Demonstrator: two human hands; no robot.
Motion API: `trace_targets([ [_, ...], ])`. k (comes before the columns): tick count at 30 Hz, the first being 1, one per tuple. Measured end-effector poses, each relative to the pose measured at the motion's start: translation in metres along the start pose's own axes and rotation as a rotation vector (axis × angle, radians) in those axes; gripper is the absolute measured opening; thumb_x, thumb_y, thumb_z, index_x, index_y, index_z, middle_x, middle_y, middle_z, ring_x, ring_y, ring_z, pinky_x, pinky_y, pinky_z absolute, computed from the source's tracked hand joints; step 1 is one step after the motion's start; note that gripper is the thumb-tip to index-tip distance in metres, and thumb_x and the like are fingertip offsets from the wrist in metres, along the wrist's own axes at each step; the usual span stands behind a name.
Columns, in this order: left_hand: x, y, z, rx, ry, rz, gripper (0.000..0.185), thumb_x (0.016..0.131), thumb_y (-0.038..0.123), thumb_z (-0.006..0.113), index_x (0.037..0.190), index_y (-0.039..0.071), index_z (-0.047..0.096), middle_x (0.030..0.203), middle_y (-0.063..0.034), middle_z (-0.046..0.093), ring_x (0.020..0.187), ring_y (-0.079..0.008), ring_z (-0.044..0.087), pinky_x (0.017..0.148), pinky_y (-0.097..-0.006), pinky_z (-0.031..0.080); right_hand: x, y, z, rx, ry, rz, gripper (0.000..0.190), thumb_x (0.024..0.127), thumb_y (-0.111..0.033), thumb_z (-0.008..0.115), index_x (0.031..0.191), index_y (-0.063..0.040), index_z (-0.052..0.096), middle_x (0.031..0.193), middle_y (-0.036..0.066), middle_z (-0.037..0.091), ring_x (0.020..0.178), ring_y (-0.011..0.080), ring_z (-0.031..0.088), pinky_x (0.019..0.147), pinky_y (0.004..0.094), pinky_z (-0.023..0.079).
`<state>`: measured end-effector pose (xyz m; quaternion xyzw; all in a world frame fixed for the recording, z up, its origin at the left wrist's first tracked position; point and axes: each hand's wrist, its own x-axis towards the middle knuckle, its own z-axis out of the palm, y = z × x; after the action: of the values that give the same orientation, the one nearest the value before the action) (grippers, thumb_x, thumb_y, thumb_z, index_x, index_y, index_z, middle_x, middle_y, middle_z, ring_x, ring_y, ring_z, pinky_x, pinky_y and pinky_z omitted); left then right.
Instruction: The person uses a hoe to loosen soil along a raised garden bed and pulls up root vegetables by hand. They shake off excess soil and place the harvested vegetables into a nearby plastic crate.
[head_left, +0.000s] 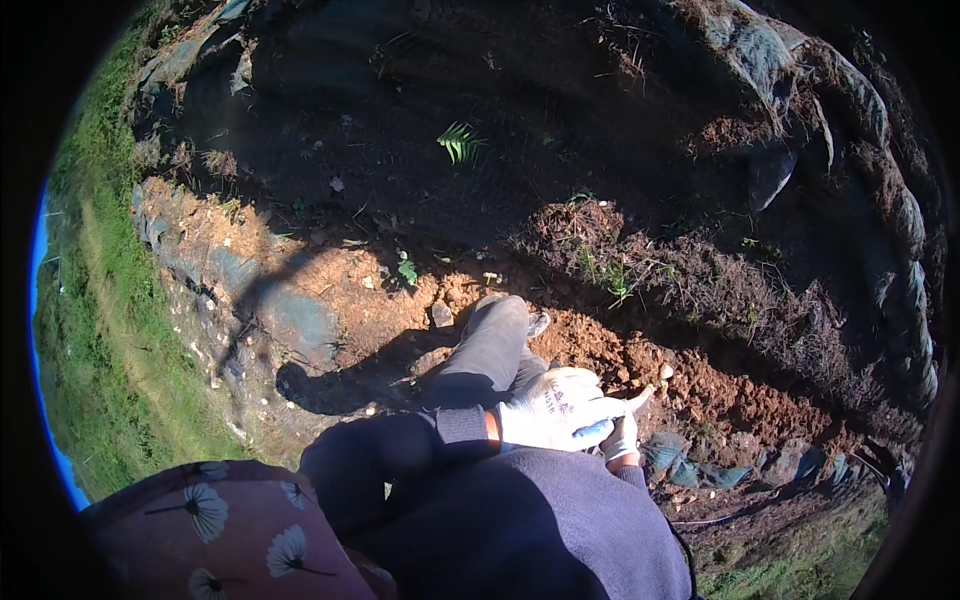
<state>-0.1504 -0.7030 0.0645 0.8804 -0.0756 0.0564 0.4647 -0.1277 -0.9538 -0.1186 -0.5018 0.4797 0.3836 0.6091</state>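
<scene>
My left hand (553, 409), in a white knit glove with blue on the finger side and printing on its back, reaches across in front of my waist. Its fingers meet my right hand (622, 440), which is gloved in white too and partly hidden behind them. A pale, narrow tip (642, 398) sticks out beyond the two hands; whether it is a glove finger or a held thing, I cannot tell. Just past it lies loose reddish-brown soil (705, 386) with a small whitish piece (666, 371) on it.
My bent leg in grey trousers (487, 341) stands on the soil strip, a stone (442, 313) beside it. Ahead rises a shaded bank of uprooted dry weeds (720, 277) and dark ground with a fern (460, 142). Torn green sheeting (300, 319) shows leftward; flower-print cloth (225, 536) fills the lower left.
</scene>
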Motion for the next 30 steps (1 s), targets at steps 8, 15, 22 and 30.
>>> trace_targets([
  [8,0.036,-0.010,0.013,-0.093,0.043,0.153,0.041,0.077,0.020,0.064,0.118,0.014,0.060,0.074,-0.0035,0.057,0.070,-0.0215,0.059,0.061,-0.0343,0.049,0.001,-0.017,-0.024,0.085,0.007,-0.132,0.038,0.089,-0.038,0.057,0.109,-0.006,0.055,0.092,0.009,0.062,0.081,0.0233,0.062,0.068,0.0381,0.054],
  [15,0.031,-0.012,-0.010,-0.023,0.002,0.115,0.045,0.077,0.019,0.063,0.122,0.016,0.058,0.070,-0.0007,0.054,0.065,-0.0186,0.056,0.056,-0.0318,0.047,0.033,0.014,-0.023,0.076,-0.022,-0.085,0.033,0.088,-0.037,0.060,0.103,-0.008,0.058,0.085,0.005,0.060,0.072,0.0204,0.060,0.061,0.0362,0.053],
  [22,0.038,-0.046,-0.024,-0.141,-0.238,0.095,0.037,0.076,0.022,0.064,0.113,0.020,0.062,0.070,-0.0032,0.055,0.063,-0.0218,0.057,0.054,-0.0349,0.046,0.013,0.004,0.031,0.220,0.171,-0.114,0.030,0.090,-0.034,0.058,0.105,-0.009,0.056,0.087,0.006,0.062,0.074,0.0217,0.061,0.062,0.0367,0.053],
  [30,0.051,-0.085,-0.039,-0.264,-0.402,0.115,0.035,0.077,0.021,0.064,0.112,0.019,0.062,0.072,-0.0038,0.056,0.063,-0.0226,0.057,0.054,-0.0351,0.046,0.013,0.004,0.084,0.303,0.313,-0.170,0.033,0.090,-0.031,0.057,0.108,-0.003,0.053,0.089,0.008,0.056,0.081,0.0240,0.058,0.069,0.0398,0.051],
])
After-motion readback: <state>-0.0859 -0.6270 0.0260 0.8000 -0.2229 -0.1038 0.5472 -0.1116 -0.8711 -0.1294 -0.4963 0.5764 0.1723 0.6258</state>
